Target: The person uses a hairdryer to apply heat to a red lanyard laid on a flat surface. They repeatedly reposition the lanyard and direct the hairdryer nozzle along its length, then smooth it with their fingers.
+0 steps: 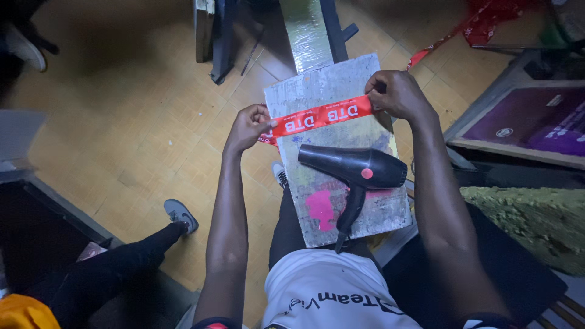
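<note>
Ribbon (pixel 322 116), red with white lettering, lies stretched flat across the upper part of a grey, paint-stained board (pixel 341 183) on the person's lap. Left hand (pixel 247 127) pinches one end, right hand (pixel 396 92) the other. A black dryer (pixel 356 170) rests below. Both ribbon ends are hidden under fingers.

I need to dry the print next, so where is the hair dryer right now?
In the head view the black hair dryer lies on the grey board across the person's lap, just below the red ribbon stretched between both hands.
</note>
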